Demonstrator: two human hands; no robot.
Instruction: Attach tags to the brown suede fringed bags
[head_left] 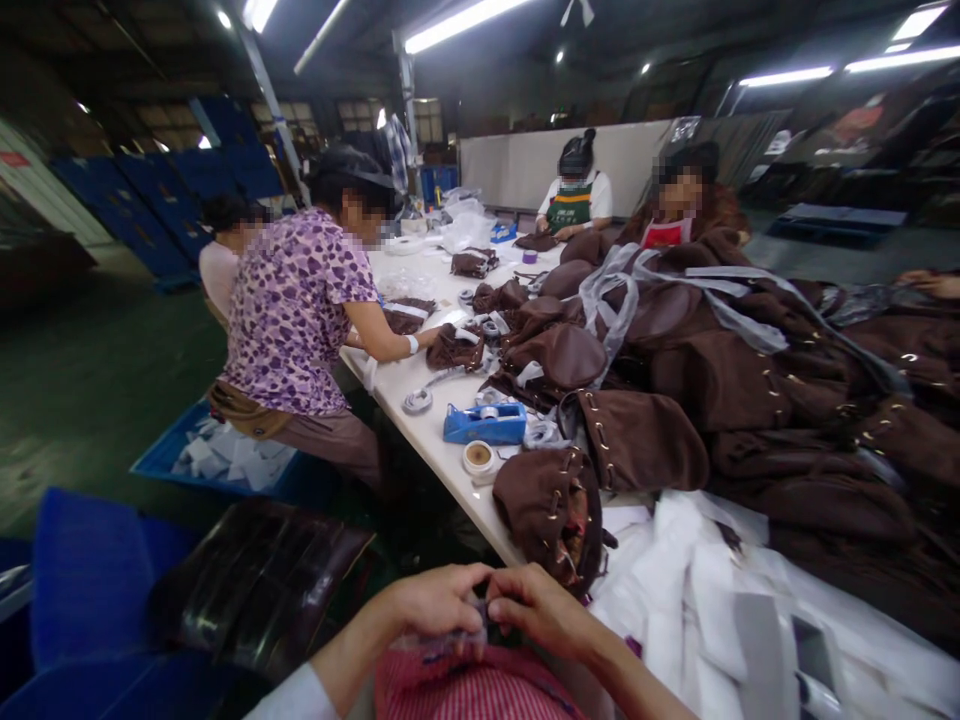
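My left hand (439, 605) and my right hand (544, 608) meet close to my body, above a red striped cloth (480, 690) at my lap. The fingers of my left hand are closed on a crumpled piece of clear plastic (450, 640). My right thumb and fingers are pinched together right beside it; what lies between them is too small to make out. Just beyond my hands, a brown drawstring bag (544, 510) with metal eyelets sits at the table edge, its mouth partly open.
On the white table (450, 500) stand a blue tape dispenser (485, 423) and a tape roll (478, 458). Brown bags (720, 370) pile up at right, above white padding sheets (690, 570). Several co-workers (300, 310) work around the table. Blue bins (90, 580) stand at left.
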